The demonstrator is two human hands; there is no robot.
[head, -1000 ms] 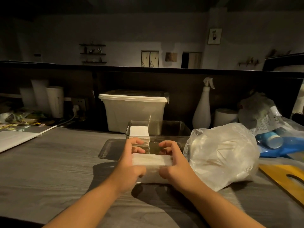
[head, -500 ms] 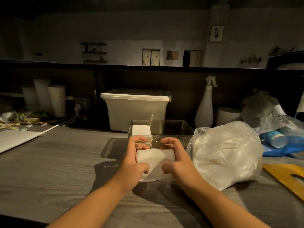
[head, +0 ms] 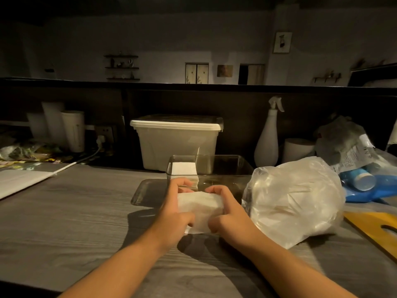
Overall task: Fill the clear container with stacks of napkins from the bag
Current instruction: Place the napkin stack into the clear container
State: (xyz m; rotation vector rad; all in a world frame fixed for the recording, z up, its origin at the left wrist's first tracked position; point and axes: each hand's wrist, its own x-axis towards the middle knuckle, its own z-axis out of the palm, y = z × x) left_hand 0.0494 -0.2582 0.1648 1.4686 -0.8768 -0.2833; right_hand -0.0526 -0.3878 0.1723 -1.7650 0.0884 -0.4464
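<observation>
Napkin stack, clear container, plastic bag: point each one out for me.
napkin stack (head: 199, 208), head view, middle of its top sheet.
clear container (head: 227, 166), head view, bare part of its far wall.
plastic bag (head: 294, 196), head view, middle of its bulging side.

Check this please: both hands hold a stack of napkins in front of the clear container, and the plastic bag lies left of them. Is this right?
Not fully. The head view shows the plastic bag right of the hands, not left. The left hand and right hand do hold the stack of napkins in front of the clear container.
</observation>
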